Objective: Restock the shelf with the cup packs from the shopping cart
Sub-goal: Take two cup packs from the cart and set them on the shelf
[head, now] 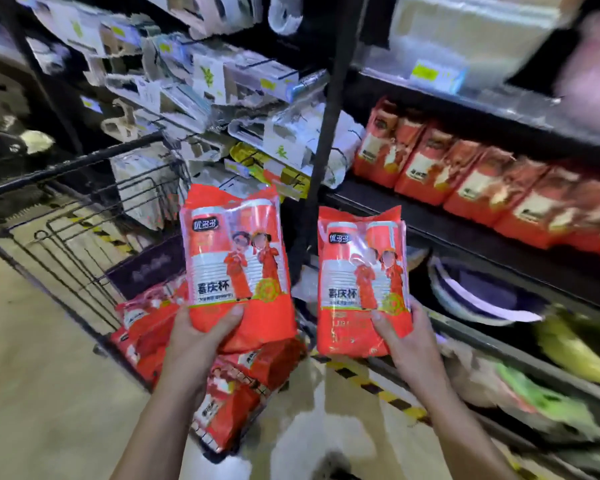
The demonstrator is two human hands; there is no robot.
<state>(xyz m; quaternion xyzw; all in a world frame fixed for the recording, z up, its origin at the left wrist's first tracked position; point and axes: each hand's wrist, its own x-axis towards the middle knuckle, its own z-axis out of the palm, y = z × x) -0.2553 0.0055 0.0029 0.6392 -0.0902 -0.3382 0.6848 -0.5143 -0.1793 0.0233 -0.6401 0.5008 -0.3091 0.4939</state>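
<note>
Two cup packs are held upright above the shopping cart point(66, 216). The left hand point(201, 327) grips one red pack point(236, 258) at its base, fingers closed around it. The right hand point(407, 336) likewise grips the second pack point(362, 278). More packs point(243, 386) lie in the cart; a row point(482, 181) stands on the shelf point(430, 216).

Cup packs in the left hand point(201, 336) and right hand point(407, 336): glossy red plastic film with clear, reflective windows; shopping cart point(66, 216): thin black wire, matt metal; shelf upright point(326, 133): black, matt; floor point(32, 375): smooth, pale, with a slight sheen.
</note>
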